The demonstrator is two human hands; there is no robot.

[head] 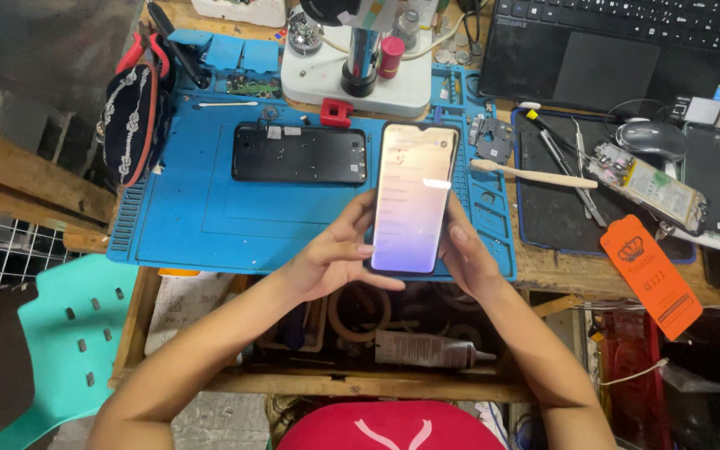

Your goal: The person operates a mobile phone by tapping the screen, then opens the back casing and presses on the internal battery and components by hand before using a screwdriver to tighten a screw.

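A smartphone (412, 196) with a lit pale screen is held upright between both hands above the front edge of a blue repair mat (193, 217). My left hand (335, 254) grips its left side and lower edge, thumb lying near the screen's bottom. My right hand (467, 258) cups the right side from behind, thumb on the edge. A black phone back panel (299, 154) lies flat on the mat just left of the held phone.
A microscope base (360, 79) stands at the back. A dark mat (556, 196) on the right carries tweezers, a toothbrush (535, 175), a battery (656, 187) and a mouse (652, 137). A laptop (618, 50), an orange packet (652, 275), an open drawer (377, 333) and a teal chair (68, 333) are nearby.
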